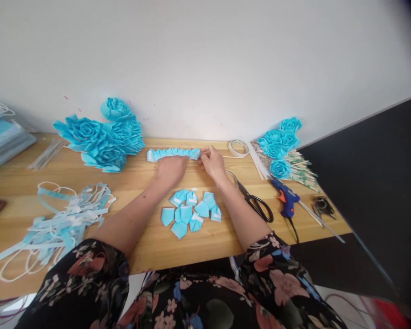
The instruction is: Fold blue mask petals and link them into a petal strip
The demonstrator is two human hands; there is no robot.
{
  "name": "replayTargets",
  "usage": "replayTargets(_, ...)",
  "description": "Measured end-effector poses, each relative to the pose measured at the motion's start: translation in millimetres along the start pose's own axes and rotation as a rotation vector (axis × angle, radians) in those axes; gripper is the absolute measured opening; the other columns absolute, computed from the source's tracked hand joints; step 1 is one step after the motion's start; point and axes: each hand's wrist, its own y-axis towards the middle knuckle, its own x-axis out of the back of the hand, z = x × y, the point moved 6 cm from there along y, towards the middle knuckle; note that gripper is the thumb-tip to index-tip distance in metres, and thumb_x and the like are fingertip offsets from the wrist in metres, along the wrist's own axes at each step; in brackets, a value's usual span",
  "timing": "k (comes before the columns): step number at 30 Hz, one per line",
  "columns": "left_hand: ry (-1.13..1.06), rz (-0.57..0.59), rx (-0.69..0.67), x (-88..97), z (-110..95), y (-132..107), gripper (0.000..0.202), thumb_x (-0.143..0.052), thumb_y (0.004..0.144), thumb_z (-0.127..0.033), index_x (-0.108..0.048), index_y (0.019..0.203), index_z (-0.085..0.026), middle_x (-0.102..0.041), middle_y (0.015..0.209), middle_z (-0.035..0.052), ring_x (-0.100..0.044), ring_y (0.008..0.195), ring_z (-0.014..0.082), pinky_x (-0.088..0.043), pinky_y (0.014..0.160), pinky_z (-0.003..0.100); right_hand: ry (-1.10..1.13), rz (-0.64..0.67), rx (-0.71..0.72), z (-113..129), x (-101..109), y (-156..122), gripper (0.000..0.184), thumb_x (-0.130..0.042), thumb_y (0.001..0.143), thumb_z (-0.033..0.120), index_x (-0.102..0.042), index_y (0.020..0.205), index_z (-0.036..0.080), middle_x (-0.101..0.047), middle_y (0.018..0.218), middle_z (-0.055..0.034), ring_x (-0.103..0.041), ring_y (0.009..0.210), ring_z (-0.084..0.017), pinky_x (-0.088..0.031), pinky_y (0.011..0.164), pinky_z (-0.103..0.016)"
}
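A row of folded light-blue petals (173,151), joined like a pleated strip, lies across the back of the wooden table. My left hand (173,168) rests against its front edge, with the fingers curled in at the strip's right part. At the strip's right end, my right hand (213,162) has its thumb and fingers drawn together on the last petal; the fingertips are small and partly hidden. A thin stick (233,157) lies just right of this hand. Loose folded blue petals (183,213), some with white tape on them, are spread in front, between my forearms.
Large blue paper-like flowers (106,132) stand at back left, smaller ones (281,141) at back right. Cut strips and ear loops (68,224) pile at left. Black-handled scissors (256,203), a tape roll (239,148) and a blue glue gun (287,198) lie at right. A wall closes the back.
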Motion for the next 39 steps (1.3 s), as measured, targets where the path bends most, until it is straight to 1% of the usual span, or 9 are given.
replayTargets(4,-0.024,-0.028,0.007,1.9,1,-2,0.040,-0.035,0.098,-0.025,-0.069,0.120,-0.024,-0.075,0.104,0.0117,-0.070,0.094,0.0292,-0.047,0.074,0.035,0.099,0.030,-0.047,-3,-2,1,0.021,-0.048,0.087,0.017,-0.058,0.105,0.020,-0.072,0.093,-0.0054,-0.073,0.073,-0.016,-0.056,0.051,-0.023)
replayTargets(10,-0.063,-0.066,0.013,0.4,4,-3,0.043,-0.038,0.097,-0.025,-0.065,0.130,-0.029,-0.075,0.109,0.0085,-0.070,0.098,0.0284,-0.047,0.075,0.035,0.108,0.043,-0.025,-4,-3,1,0.021,-0.046,0.086,0.017,-0.059,0.102,0.020,-0.071,0.093,-0.0036,-0.071,0.071,-0.014,-0.055,0.051,-0.021)
replayTargets(16,-0.040,-0.073,-0.009,-1.0,4,-2,0.042,-0.037,0.097,-0.026,-0.067,0.127,-0.030,-0.076,0.106,0.0087,-0.070,0.095,0.0279,-0.045,0.073,0.034,-0.098,0.025,0.114,-1,-2,2,0.024,-0.047,0.087,0.018,-0.066,0.101,0.021,-0.074,0.096,-0.0031,-0.070,0.081,-0.017,-0.058,0.073,-0.030)
replayTargets(20,-0.016,-0.052,-0.021,-1.0,2,-3,0.042,-0.036,0.098,-0.029,-0.067,0.126,-0.029,-0.075,0.104,0.0102,-0.070,0.093,0.0276,-0.045,0.074,0.034,-0.189,0.016,0.161,9,0,-1,0.026,-0.047,0.088,0.016,-0.069,0.100,0.022,-0.075,0.101,-0.0041,-0.069,0.092,-0.020,-0.054,0.088,-0.035)
replayTargets(23,0.009,-0.038,-0.024,0.2,1,-3,0.041,-0.036,0.098,-0.028,-0.067,0.126,-0.028,-0.075,0.102,0.0106,-0.070,0.091,0.0267,-0.045,0.073,0.033,-0.214,0.018,0.173,13,1,-3,0.026,-0.048,0.088,0.015,-0.069,0.099,0.022,-0.075,0.105,-0.0046,-0.069,0.095,-0.020,-0.051,0.093,-0.036)
replayTargets(26,0.030,-0.023,-0.033,1.1,-1,-2,0.040,-0.037,0.097,-0.025,-0.067,0.124,-0.027,-0.074,0.101,0.0109,-0.070,0.090,0.0265,-0.045,0.072,0.032,-0.169,0.009,0.138,9,6,-1,0.024,-0.047,0.089,0.016,-0.068,0.100,0.020,-0.074,0.103,-0.0058,-0.069,0.092,-0.020,-0.053,0.088,-0.035)
replayTargets(31,0.051,0.007,-0.029,0.3,-1,-1,0.037,-0.038,0.096,-0.022,-0.069,0.114,-0.023,-0.074,0.096,0.0121,-0.070,0.088,0.0277,-0.045,0.070,0.033,-0.040,-0.137,0.071,-1,28,8,0.022,-0.046,0.089,0.021,-0.063,0.103,0.018,-0.072,0.103,-0.0064,-0.068,0.077,-0.017,-0.054,0.065,-0.029)
replayTargets(33,0.055,0.009,-0.036,0.2,-1,-1,0.036,-0.037,0.096,-0.022,-0.069,0.111,-0.022,-0.074,0.096,0.0125,-0.070,0.088,0.0282,-0.045,0.070,0.033,-0.035,-0.164,0.089,0,35,10,0.022,-0.047,0.089,0.022,-0.063,0.103,0.019,-0.072,0.101,-0.0055,-0.068,0.076,-0.017,-0.054,0.065,-0.029)
replayTargets(39,0.059,-0.005,-0.048,1.6,-2,-4,0.036,-0.038,0.096,-0.022,-0.068,0.116,-0.023,-0.073,0.095,0.0116,-0.070,0.086,0.0286,-0.045,0.069,0.033,-0.232,0.010,0.189,14,32,17,0.027,-0.048,0.087,0.014,-0.069,0.104,0.020,-0.074,0.107,-0.0055,-0.068,0.092,-0.019,-0.055,0.083,-0.033)
